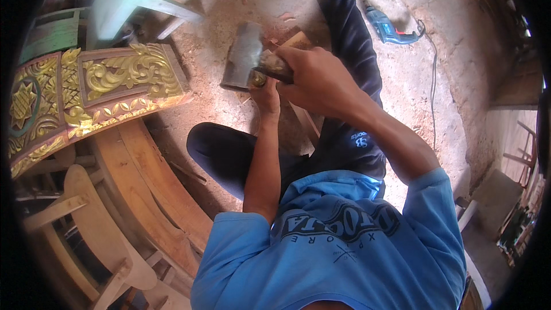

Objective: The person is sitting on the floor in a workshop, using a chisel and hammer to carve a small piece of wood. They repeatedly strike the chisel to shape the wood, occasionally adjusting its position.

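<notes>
My right hand (318,77) is wrapped round the dark, short handle of a hammer (241,57). Its heavy, grey block-shaped head is slightly blurred and lies to the left of that hand. Just below the hammer head, my left hand (267,96) is closed round an upright tool with a round, yellowish end (258,80); its lower part is hidden, so its kind does not show. Beneath both hands a wooden board (305,121) runs between my legs, its far end (297,40) showing beyond my right hand.
At the left stands a carved panel (129,74) with gold leaf patterns, by curved wooden planks (152,178) and chair-like frames (106,224). A pale green piece of furniture (123,3) is at the far left. A blue power drill (390,27) with a cable lies right of my outstretched leg.
</notes>
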The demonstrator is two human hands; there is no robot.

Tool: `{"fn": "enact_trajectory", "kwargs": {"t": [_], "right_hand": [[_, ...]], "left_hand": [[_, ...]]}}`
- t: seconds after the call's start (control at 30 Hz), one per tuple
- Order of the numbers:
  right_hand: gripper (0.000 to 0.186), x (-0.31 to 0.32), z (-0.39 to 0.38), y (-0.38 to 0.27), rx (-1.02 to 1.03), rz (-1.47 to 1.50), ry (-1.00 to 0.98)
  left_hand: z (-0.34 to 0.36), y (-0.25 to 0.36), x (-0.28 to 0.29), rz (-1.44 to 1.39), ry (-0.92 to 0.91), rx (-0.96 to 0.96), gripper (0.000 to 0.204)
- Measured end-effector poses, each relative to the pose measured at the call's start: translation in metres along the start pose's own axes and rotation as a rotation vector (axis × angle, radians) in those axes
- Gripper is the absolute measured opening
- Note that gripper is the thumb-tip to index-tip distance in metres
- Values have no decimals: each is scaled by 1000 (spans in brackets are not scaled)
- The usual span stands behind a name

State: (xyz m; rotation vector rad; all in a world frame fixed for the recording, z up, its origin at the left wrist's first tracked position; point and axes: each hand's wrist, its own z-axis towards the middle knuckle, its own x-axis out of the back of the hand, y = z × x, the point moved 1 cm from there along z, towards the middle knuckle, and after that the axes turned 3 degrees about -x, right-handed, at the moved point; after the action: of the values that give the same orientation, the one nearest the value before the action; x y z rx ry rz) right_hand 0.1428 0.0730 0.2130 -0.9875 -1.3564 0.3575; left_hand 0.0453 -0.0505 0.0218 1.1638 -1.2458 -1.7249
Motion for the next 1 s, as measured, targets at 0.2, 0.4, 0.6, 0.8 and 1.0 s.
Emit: {"fn": "enact_trajectory", "kwargs": {"t": [0.2, 0.4, 0.6, 0.8, 1.0], "right_hand": [[28, -27, 19, 13, -26, -252, -118], [32, 13, 16, -29, 45, -177, -96], [35, 15, 5, -36, 246, 46, 144], [51, -25, 11, 7, 1, -300, -155], [37, 49, -12, -65, 301, 35, 69]], "left_hand": [[-5, -7, 8, 158, -28, 204, 47], [-2, -14, 6, 254, -88, -24, 39], [-10, -23, 11, 94, -90, 62, 39], [-11, -30, 20, 451, -264, 57, 32], [-10, -29, 19, 297, -230, 53, 32]]}}
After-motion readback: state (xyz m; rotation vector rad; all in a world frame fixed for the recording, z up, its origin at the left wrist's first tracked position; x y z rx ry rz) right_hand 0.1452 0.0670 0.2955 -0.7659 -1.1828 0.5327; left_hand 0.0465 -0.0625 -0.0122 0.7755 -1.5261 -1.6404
